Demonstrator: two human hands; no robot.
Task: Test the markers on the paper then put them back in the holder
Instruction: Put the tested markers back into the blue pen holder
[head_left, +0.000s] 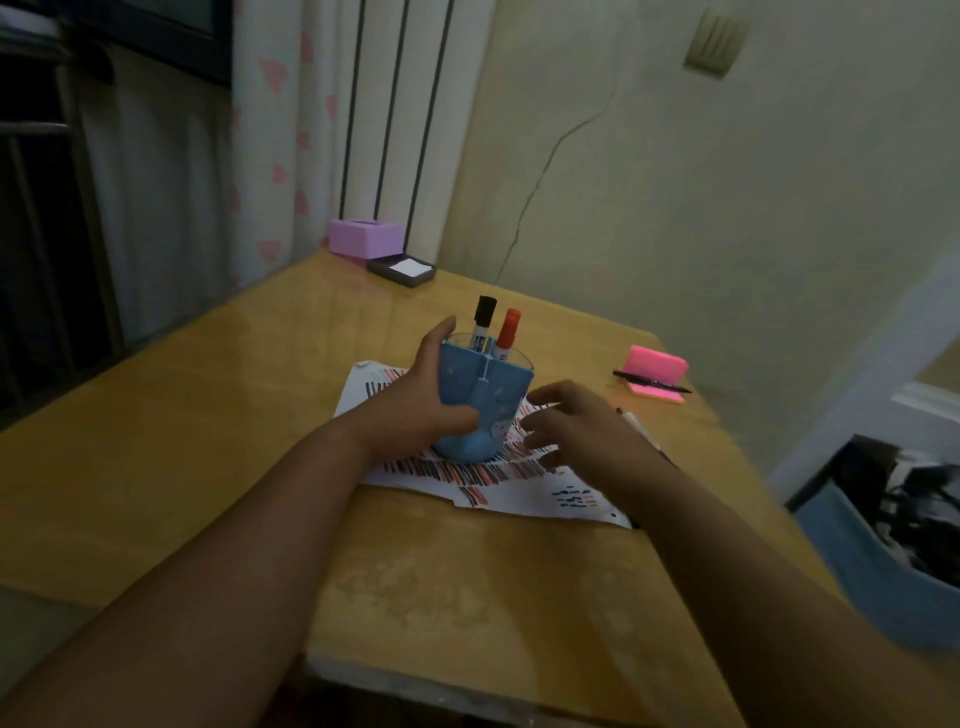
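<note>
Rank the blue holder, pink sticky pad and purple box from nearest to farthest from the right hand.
1. blue holder, just left of the right hand.
2. pink sticky pad, farther back on the right.
3. purple box, far back-left corner.

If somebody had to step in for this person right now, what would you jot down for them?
Left hand: grips the blue holder, which stands on the paper.
Right hand: hovers over the paper, fingers loose, apparently holding nothing.
Done: the paper is full of black and red test strokes; the black-capped marker and red-capped marker stand in the holder.
Left: another marker seems to lie beside the right hand, partly hidden; it probably has to go back in.
</note>
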